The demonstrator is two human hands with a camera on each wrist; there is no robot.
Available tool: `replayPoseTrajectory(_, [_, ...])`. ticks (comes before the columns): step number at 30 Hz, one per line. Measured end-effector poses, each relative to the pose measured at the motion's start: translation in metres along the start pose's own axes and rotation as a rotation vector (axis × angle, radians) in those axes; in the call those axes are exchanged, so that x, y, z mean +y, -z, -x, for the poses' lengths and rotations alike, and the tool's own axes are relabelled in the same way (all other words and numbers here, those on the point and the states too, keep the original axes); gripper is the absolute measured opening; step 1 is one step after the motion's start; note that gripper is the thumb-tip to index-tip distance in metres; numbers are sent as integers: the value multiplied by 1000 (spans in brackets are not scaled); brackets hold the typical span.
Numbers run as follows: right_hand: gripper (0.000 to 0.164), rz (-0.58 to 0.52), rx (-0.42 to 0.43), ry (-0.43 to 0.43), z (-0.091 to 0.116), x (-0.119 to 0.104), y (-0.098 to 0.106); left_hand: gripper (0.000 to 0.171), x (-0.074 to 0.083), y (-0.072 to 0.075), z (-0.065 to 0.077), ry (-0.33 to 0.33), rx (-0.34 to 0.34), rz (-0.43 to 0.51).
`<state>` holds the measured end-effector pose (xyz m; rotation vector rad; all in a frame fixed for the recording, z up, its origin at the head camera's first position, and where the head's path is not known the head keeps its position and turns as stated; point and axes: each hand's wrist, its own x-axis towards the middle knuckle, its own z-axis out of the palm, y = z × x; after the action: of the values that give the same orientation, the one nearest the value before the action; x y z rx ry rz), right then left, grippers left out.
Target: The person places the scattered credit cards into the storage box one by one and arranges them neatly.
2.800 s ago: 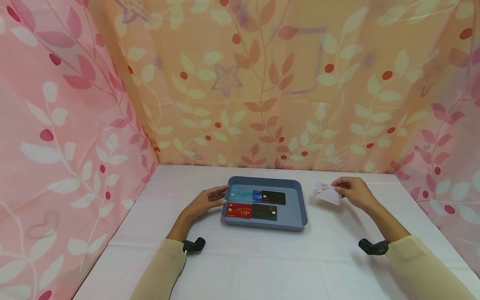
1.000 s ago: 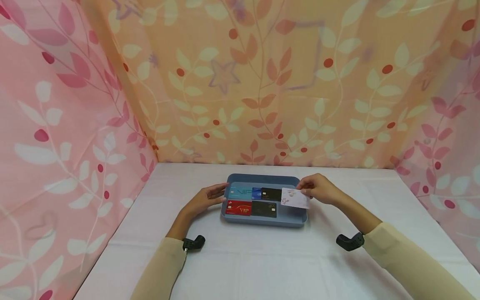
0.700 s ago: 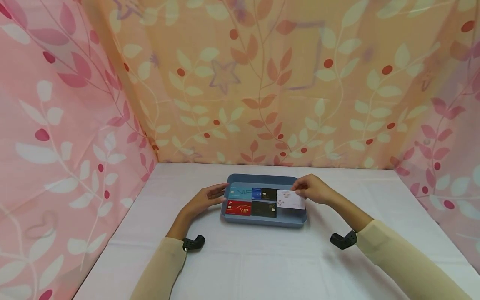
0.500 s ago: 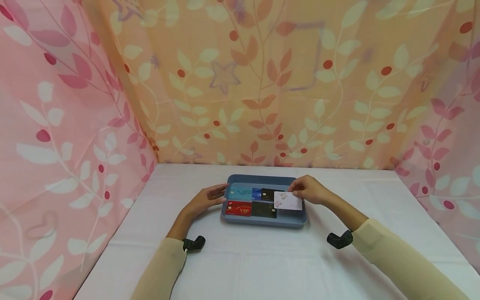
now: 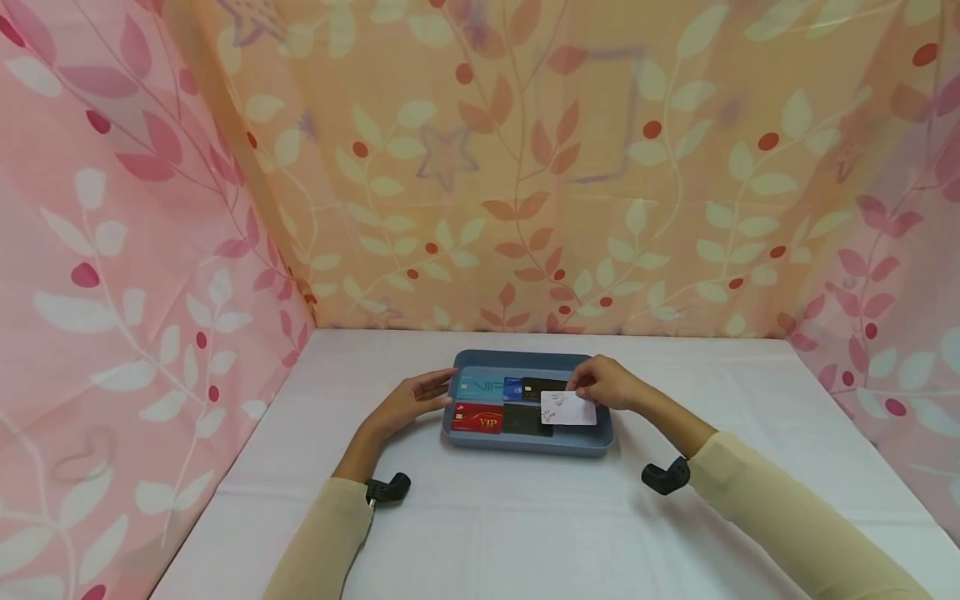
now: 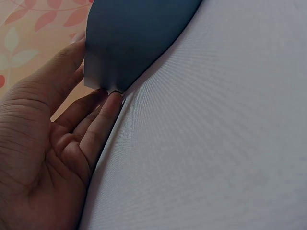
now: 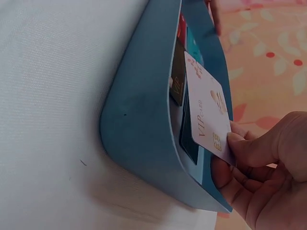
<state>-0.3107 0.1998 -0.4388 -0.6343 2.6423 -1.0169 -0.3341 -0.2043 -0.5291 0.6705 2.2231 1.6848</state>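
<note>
My right hand [image 5: 611, 383] pinches a white VIP card [image 7: 206, 105] by one edge, between thumb and fingers. The card is over the right part of a blue tray [image 5: 581, 442] and tilts in the right wrist view. It covers part of two black cards [image 5: 522, 419]. At the tray's left end, my left hand [image 5: 405, 400] touches the wall with relaxed fingers; in the left wrist view its fingertips [image 6: 114, 98] meet the tray's lower edge. Inside lie a red VIP card [image 5: 477, 417], a light blue VIP card [image 5: 478, 383] and a dark blue card [image 5: 513, 388].
The tray stands on a table [image 5: 480, 533] with a white cloth. Behind it hangs an orange leaf-patterned cloth [image 5: 450, 208], and a pink one [image 5: 150, 333] is on the left. Black wrist cameras [image 5: 666, 476] sit on both forearms.
My right hand has carried the white card leftward from beside the tray to over its right part, then slightly nearer the front. My left hand has stayed at the tray's left wall.
</note>
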Motion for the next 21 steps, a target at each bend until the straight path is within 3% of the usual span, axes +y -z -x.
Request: replayPoseTrajectory(21, [12, 117, -3, -21, -6, -2, -17, 61, 2, -1, 1, 11, 4, -4])
